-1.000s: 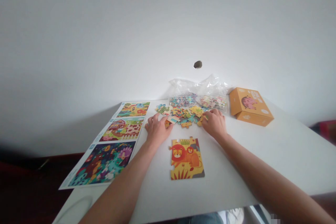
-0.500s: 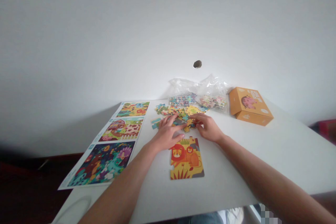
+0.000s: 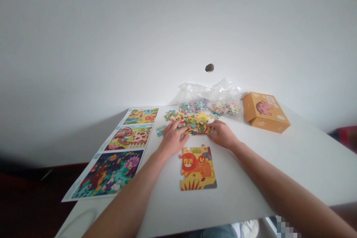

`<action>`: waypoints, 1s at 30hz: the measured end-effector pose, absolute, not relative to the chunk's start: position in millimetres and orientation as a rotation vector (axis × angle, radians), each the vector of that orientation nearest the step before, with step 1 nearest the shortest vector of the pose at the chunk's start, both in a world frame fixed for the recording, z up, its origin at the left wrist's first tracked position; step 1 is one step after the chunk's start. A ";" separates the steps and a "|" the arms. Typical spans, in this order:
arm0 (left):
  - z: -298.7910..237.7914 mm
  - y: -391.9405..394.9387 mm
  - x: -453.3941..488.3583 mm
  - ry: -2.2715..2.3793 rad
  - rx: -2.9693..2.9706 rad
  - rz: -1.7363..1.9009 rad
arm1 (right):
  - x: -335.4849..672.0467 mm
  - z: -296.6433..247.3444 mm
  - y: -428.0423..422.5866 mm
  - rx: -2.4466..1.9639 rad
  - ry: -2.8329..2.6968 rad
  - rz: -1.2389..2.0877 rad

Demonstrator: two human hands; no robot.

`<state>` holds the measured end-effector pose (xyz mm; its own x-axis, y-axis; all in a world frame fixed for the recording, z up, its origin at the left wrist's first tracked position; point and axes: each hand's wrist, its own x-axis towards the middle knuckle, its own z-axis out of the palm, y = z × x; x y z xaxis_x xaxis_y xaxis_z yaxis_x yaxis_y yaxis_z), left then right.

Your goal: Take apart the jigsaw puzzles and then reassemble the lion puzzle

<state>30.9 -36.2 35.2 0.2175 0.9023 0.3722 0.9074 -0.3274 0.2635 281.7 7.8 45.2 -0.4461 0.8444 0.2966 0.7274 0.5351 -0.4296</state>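
Observation:
My left hand (image 3: 173, 138) rests at the near left edge of a loose pile of jigsaw puzzle pieces (image 3: 202, 118), fingers spread and touching several of them. On the pile's right side is my right hand (image 3: 223, 134), with its thumb and fingers bent around the edge of a green and dark red puzzle piece (image 3: 203, 129). A joined puzzle section (image 3: 198, 169) showing two lions lies flat on the table, nearer to me than the pile. Its left edge has open notches and a tab. Below my left fingers some pieces are hidden.
Three printed pictures (image 3: 128, 137) lie along the left of the white table (image 3: 279, 160). Behind the pile, clear plastic bags (image 3: 224, 91) of more pieces lean near the wall. An orange box (image 3: 266, 111) stands at the back right. The wall has a hole (image 3: 209, 67).
My hands have moved slightly apart, the left one to the left and toward me. Pieces in the pile have shifted, and more of its middle shows. The lion section has stayed put.

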 end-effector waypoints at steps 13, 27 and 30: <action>42.0 -34.3 27.2 -1.768 -2.568 -0.824 | 274.8 49.3 0.1 -0.582 -2.432 0.599; 47.0 -39.1 34.6 -1.949 -2.442 -0.738 | 277.7 43.8 12.0 -1.521 -2.367 0.216; 48.1 -40.2 35.3 -1.960 -2.429 -0.690 | 276.9 45.6 9.7 -1.485 -2.370 0.175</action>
